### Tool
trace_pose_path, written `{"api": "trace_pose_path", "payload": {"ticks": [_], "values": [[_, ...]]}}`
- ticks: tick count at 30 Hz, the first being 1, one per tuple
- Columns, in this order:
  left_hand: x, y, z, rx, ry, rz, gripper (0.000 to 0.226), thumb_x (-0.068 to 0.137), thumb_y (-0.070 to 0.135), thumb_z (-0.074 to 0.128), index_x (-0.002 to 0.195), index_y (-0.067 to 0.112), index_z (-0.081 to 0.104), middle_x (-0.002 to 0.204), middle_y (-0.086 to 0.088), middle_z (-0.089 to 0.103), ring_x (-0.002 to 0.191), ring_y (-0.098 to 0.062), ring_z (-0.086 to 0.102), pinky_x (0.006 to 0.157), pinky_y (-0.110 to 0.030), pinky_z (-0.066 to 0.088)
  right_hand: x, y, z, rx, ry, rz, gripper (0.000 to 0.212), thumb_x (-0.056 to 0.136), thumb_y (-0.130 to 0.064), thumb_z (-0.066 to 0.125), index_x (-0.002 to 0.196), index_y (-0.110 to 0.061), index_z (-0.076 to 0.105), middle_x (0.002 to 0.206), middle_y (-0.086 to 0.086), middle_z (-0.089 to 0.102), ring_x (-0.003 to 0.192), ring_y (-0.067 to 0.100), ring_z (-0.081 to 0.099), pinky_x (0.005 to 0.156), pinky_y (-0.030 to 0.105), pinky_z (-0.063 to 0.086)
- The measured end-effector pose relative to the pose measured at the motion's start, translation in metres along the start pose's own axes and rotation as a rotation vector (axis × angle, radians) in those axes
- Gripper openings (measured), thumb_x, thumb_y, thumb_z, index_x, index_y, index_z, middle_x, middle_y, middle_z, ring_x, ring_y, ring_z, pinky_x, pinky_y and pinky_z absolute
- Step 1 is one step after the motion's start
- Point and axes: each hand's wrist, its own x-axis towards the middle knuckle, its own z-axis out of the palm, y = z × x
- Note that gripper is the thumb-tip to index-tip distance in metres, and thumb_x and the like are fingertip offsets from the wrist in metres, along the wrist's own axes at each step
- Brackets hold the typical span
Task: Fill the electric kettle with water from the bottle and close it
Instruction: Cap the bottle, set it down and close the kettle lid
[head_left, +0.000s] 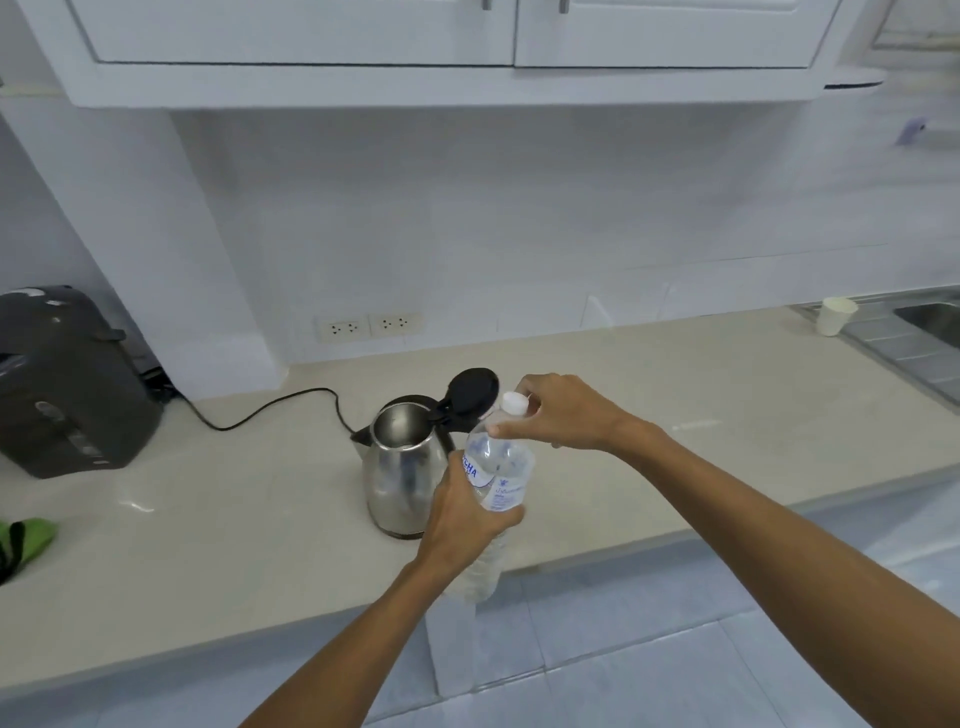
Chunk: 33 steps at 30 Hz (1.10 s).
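From the head camera, the clear plastic water bottle with a blue-lettered label (496, 480) is held up in the air over the near edge of the pale stone bench (218, 525), just right of the stainless-steel electric kettle (405, 467). The left hand (462, 512) wraps the bottle's middle, fingers clamped around the label. The right hand (563, 413) sits at the neck, its fingers closed on or right beside the white screw cap (514, 404); whether the cap is already loose cannot be told. The kettle stands on the bench with its black hinged lid (470, 392) tipped up and back, mouth open, and its black power cord (270, 415) trails off to the far left.

The risks, as I judge them:
- The bottle looks full and thin-walled. A hard squeeze from the left hand as the cap comes free could push water out over the neck and down the hand.
- The bottle hangs partly past the bench edge, so any spill or slip goes to the tiled floor.
- The raised lid stands close to the cap and the right hand. A bump could knock it down over the mouth before pouring.
- A fast tilt could send water past the kettle's rim onto the base and cord.
- The freed cap could be dropped and roll away.
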Motion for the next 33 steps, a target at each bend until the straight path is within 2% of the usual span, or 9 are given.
{"api": "trace_pose_path", "payload": {"ticks": [2, 5, 10, 14, 20, 24, 28, 30, 33], "values": [[0.01, 0.011, 0.021, -0.028, -0.025, 0.025, 0.075, 0.066, 0.031, 0.095, 0.121, 0.029, 0.045, 0.111, 0.012, 0.065, 0.1, -0.004, 0.066, 0.073, -0.015, 0.051, -0.003, 0.021, -0.008, 0.059, -0.003, 0.007, 0.06, 0.077, -0.062, 0.08, 0.104, -0.011, 0.063, 0.102, 0.006, 0.069, 0.091, 0.025, 0.066, 0.07, 0.03, 0.049], [0.029, 0.028, 0.052, -0.084, -0.051, 0.054, 0.082, 0.068, 0.03, 0.097, 0.132, 0.027, 0.045, 0.117, 0.012, 0.064, 0.104, -0.003, 0.066, 0.071, -0.009, 0.049, -0.005, 0.052, -0.021, 0.182, -0.031, 0.05, 0.052, 0.076, -0.06, 0.082, 0.106, -0.021, 0.063, 0.107, -0.002, 0.071, 0.097, 0.019, 0.069, 0.072, 0.033, 0.06], [0.071, 0.046, 0.1, -0.144, -0.061, 0.063, 0.086, 0.068, 0.034, 0.097, 0.137, 0.028, 0.045, 0.123, 0.014, 0.061, 0.109, -0.003, 0.065, 0.076, -0.01, 0.047, 0.011, 0.098, -0.046, 0.183, 0.06, 0.043, 0.048, 0.075, -0.056, 0.086, 0.106, -0.026, 0.065, 0.106, -0.009, 0.073, 0.096, 0.011, 0.069, 0.082, 0.031, 0.057], [0.112, 0.054, 0.141, -0.188, -0.034, 0.05, 0.085, 0.066, 0.032, 0.099, 0.133, 0.033, 0.046, 0.126, 0.013, 0.065, 0.113, -0.006, 0.067, 0.086, -0.018, 0.051, 0.037, 0.137, -0.065, 0.172, 0.094, 0.05, 0.045, 0.077, -0.054, 0.085, 0.106, -0.026, 0.064, 0.102, -0.011, 0.071, 0.086, 0.0, 0.063, 0.07, 0.016, 0.046], [0.174, 0.06, 0.193, -0.218, 0.011, 0.013, 0.091, 0.068, 0.023, 0.1, 0.141, 0.027, 0.046, 0.128, 0.01, 0.066, 0.111, -0.007, 0.067, 0.08, -0.002, 0.048, 0.083, 0.191, -0.084, 0.18, 0.129, 0.027, 0.048, 0.077, -0.054, 0.084, 0.11, -0.026, 0.065, 0.105, -0.01, 0.072, 0.096, 0.009, 0.067, 0.081, 0.028, 0.054], [0.205, 0.06, 0.218, -0.209, 0.044, -0.024, 0.091, 0.068, 0.02, 0.1, 0.141, 0.023, 0.045, 0.123, 0.012, 0.063, 0.102, -0.002, 0.065, 0.076, 0.0, 0.046, 0.109, 0.217, -0.092, 0.193, 0.126, 0.024, 0.05, 0.076, -0.055, 0.085, 0.111, -0.025, 0.065, 0.105, -0.008, 0.072, 0.098, 0.014, 0.068, 0.086, 0.037, 0.058], [0.225, 0.06, 0.232, -0.181, 0.099, -0.028, 0.093, 0.067, 0.022, 0.101, 0.142, 0.016, 0.046, 0.127, 0.005, 0.064, 0.108, -0.011, 0.065, 0.079, -0.001, 0.048, 0.128, 0.231, -0.096, 0.173, 0.134, 0.004, 0.052, 0.075, -0.059, 0.084, 0.109, -0.026, 0.064, 0.104, -0.008, 0.071, 0.098, 0.016, 0.068, 0.086, 0.042, 0.057], [0.231, 0.059, 0.235, -0.175, 0.114, -0.015, 0.093, 0.067, 0.02, 0.101, 0.142, 0.017, 0.046, 0.128, 0.004, 0.065, 0.107, -0.006, 0.065, 0.083, -0.001, 0.048, 0.133, 0.235, -0.097, 0.164, 0.135, -0.006, 0.052, 0.074, -0.059, 0.084, 0.109, -0.028, 0.063, 0.103, -0.009, 0.07, 0.098, 0.016, 0.067, 0.086, 0.041, 0.057], [0.234, 0.053, 0.237, -0.166, 0.092, -0.014, 0.091, 0.068, 0.022, 0.1, 0.139, 0.026, 0.044, 0.127, 0.009, 0.062, 0.107, 0.01, 0.063, 0.084, 0.001, 0.045, 0.135, 0.243, -0.096, 0.185, 0.132, -0.005, 0.059, 0.073, -0.058, 0.085, 0.119, -0.03, 0.062, 0.112, -0.01, 0.068, 0.105, 0.015, 0.065, 0.089, 0.038, 0.056]]}}
